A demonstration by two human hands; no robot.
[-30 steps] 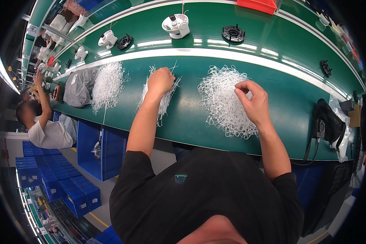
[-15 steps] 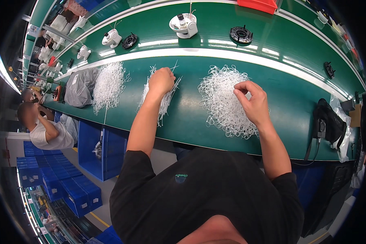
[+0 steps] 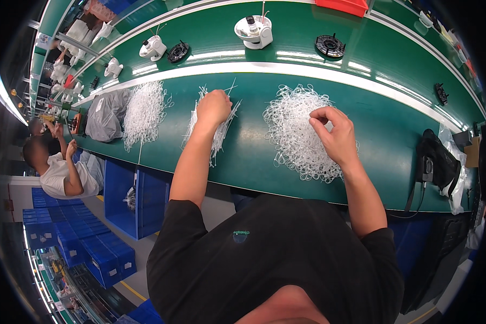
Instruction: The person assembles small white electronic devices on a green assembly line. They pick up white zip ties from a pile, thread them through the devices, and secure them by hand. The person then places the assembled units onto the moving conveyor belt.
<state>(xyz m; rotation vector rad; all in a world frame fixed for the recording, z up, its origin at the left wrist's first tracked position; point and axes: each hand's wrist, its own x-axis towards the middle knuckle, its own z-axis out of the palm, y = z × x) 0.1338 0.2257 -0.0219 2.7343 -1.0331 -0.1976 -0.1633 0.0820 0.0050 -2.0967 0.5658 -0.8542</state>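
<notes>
Nearest us, past our black shirt [image 3: 275, 243], the counter's [image 3: 254, 173] near edge runs under both forearms, with an open blue bin [image 3: 121, 205] below it on the left. On the right, a black bag [image 3: 431, 162] trails a strap over that edge; we think a sleeve or elbow could snag it and drag the bag down.

Farther in, our right hand [image 3: 333, 129] hovers at the right side of a heap of white looped ties [image 3: 294, 143], thumb and forefinger tips close together; we cannot tell whether anything is between them. Loops lie tangled, so lifting one could pull out neighbours and scatter them.

To the left, our left hand [image 3: 214, 107] rests over a bunch of straight white strips [image 3: 218, 143], its fingers hidden, so we cannot tell its grip. Pressing or sweeping sideways there could knock the strips askew. Farther left lie another white pile [image 3: 144, 113] and a grey plastic bag [image 3: 106, 119].

Beyond the white rail [image 3: 254, 68] stand a white housing [image 3: 258, 35] and a black round part [image 3: 330, 47].
</notes>
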